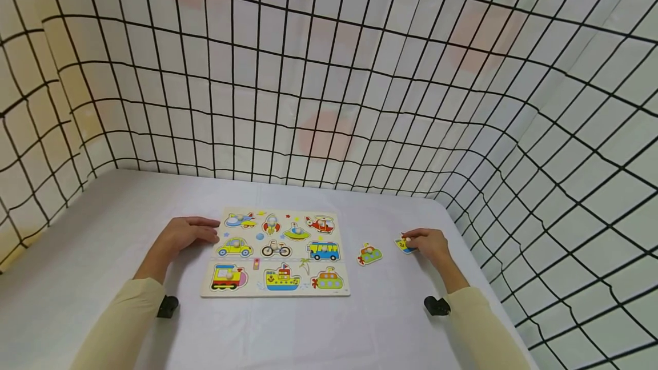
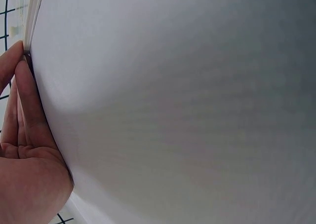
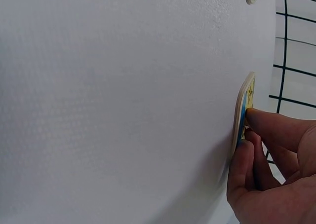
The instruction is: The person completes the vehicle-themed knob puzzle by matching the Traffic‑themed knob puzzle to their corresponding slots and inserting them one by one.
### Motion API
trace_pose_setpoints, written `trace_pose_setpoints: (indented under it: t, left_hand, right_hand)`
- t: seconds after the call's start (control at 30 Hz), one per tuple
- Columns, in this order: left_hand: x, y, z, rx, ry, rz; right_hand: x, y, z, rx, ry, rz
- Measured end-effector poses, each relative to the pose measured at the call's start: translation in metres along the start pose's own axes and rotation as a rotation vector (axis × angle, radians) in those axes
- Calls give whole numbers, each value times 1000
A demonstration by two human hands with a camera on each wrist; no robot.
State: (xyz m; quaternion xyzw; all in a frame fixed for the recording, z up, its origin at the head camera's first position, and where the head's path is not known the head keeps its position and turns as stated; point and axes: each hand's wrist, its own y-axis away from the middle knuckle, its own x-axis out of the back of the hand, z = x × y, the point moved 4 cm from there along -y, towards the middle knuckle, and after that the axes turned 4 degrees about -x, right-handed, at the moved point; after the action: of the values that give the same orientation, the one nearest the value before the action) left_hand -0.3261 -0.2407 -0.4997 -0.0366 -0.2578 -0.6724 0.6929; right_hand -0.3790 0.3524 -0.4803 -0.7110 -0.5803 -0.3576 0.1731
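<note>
A wooden peg puzzle board with vehicle pictures lies flat on the table. My left hand rests on the tabletop with its fingertips at the board's left edge; in the left wrist view the fingers are fairly straight. My right hand, right of the board, pinches a boat puzzle piece in yellow and blue, thumb and fingers around its middle. The fingers cover much of the boat. Between the board and that hand lies a green submarine piece on the table.
The table is covered with a white cloth. A black wire grid rises behind the table and along both sides, close beyond my right hand. A black wrist camera sits at my right wrist, another at the left.
</note>
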Motion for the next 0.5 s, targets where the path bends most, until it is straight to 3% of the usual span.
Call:
trace_pose_setpoints:
  t: [0.23,0.5]
  left_hand:
    - [-2,0,0,1,4,-5]
    - [0,-2,-1,0,4,-3]
  right_hand:
    - [3,1,-3,5,48,-11]
    - [2,5,-22,55,64,-33]
